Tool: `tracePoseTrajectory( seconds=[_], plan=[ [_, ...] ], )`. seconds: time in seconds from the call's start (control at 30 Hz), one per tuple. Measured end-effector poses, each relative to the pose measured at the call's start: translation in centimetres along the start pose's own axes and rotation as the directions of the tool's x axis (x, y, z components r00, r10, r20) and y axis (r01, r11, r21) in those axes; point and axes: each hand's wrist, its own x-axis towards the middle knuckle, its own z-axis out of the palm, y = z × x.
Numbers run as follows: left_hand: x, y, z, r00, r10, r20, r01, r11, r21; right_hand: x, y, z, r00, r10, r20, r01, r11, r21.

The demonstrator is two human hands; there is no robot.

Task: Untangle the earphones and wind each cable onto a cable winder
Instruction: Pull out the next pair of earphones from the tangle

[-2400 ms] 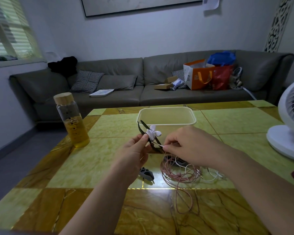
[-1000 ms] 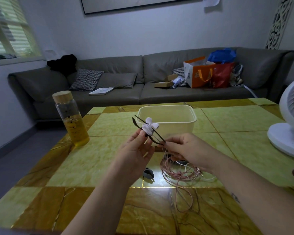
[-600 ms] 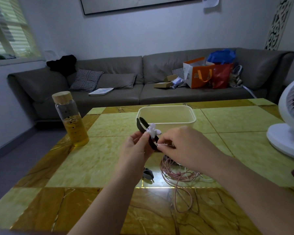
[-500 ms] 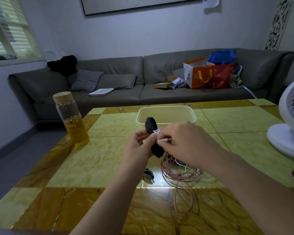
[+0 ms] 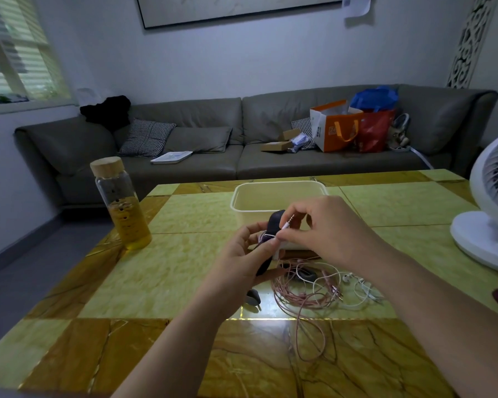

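gripping black winder (image 5: 274, 222) in left hand (image 5: 242, 264), pinching white plug (image 5: 287, 224) against it with right hand (image 5: 329, 229) — just before cream tub (image 5: 279, 185).

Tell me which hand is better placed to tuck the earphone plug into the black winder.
Right. The right hand pinches the plug just beside the winder; the left hand grips the winder and probably has to steady it.

wall (image 5: 242, 61) pale and plain, framed picture (image 5: 236, 10) up top | window (image 5: 15, 61) on the left, slatted blinds, soft daylight, room dim | grey-green leather sofa (image 5: 202, 165) along the wall, checked cushion (image 5: 147, 137) on it, shopping bags (image 5: 337, 126) at its right end | floor (image 5: 20, 271) grey | table (image 5: 184, 271) glossy, yellow-green and amber marble squares | white fretwork panel (image 5: 469, 41) far right
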Motion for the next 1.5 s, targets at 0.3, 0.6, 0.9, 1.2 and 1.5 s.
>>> tracePoseTrajectory(
  seconds=[0.3, 0.6, 0.9, 1.2, 1.5],
  plan=[
    [-0.2, 0.6, -0.3, 0.994, 0.112, 0.017, -0.111, 0.938, 0.329, 0.1, 0.2, -1.1, 0.994, -0.008, 0.113, -0.010, 0.987, 0.160],
    [-0.2, 1.1, -0.5, 0.990, 0.137, -0.027, -0.111, 0.891, 0.440, 0.6, 0.3, -1.2, 0.992, -0.020, 0.125, -0.011, 0.970, 0.241],
    [0.0, 1.5, -0.7, 0.995, 0.096, 0.039, -0.103, 0.857, 0.505, 1.9, 0.5, -1.6, 0.952, 0.062, 0.299, -0.158, 0.939, 0.307],
    [-0.3, 1.4, -0.3, 0.993, 0.089, 0.073, -0.113, 0.883, 0.456, 1.9, 1.2, -0.4, 0.896, 0.152, 0.418, -0.373, 0.768, 0.521],
    [-0.4, 2.2, -0.6, 0.989, 0.117, 0.095, -0.139, 0.949, 0.283, 1.4, 0.6, -0.4, 0.835, 0.156, 0.528, -0.534, 0.464, 0.707]
  ],
)
